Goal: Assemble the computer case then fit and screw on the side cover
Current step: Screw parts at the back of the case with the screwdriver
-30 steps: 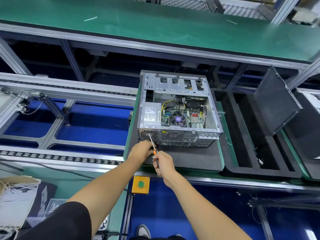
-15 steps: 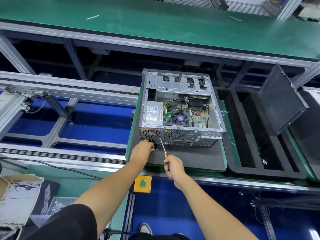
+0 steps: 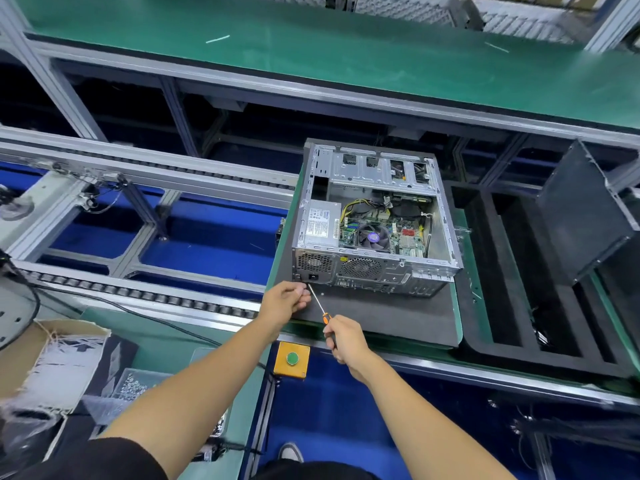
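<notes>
The open computer case (image 3: 367, 174) lies on its side on a dark foam pad (image 3: 381, 317), motherboard and power supply showing. My right hand (image 3: 346, 341) grips the orange handle of a screwdriver (image 3: 325, 317). Its thin shaft slants up and left to the fingertips of my left hand (image 3: 285, 301). That hand is curled in front of the case's near-left rear corner and pinches at the shaft's tip; whether a screw sits between the fingers is hidden. A dark side cover (image 3: 581, 209) leans upright at the right, away from the case.
A black foam tray (image 3: 512, 271) with long slots lies right of the pad. A yellow box with a green button (image 3: 292, 360) is fixed below the rail. A bin of screws (image 3: 135, 386) and a cardboard box (image 3: 52, 358) sit at lower left. Conveyor rails (image 3: 138, 299) run left.
The screwdriver tip has come off the case's rear panel and swung down-left to my left fingertips. My left hand has drawn slightly back from the case corner.
</notes>
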